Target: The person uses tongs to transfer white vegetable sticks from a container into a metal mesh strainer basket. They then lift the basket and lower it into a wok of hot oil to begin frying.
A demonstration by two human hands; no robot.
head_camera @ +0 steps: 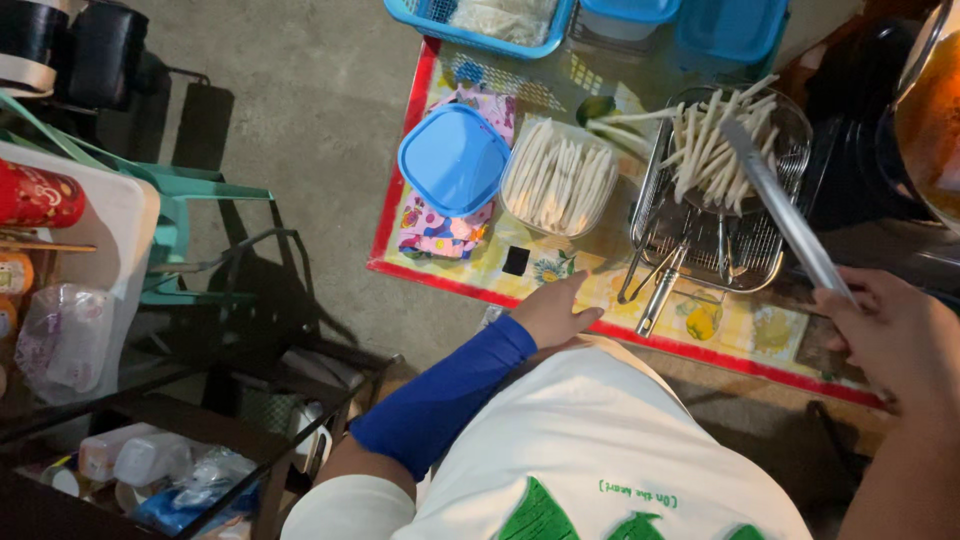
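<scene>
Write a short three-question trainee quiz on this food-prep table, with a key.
1. True or false: the right hand holds metal tongs over the wire fry basket.
2. What does the left hand rest on?
A. the blue lid
B. the edge of the patterned tablecloth
C. the basket handle
3. Fill in: the clear tub of pale potato sticks sits directly beside a blue ____.

Key
1. True; the tongs' tips reach the sticks piled in the basket.
2. B; its fingers lie on the patterned tablecloth near the red border, holding nothing.
3. Lid; it lies on a colourful packet.
</scene>
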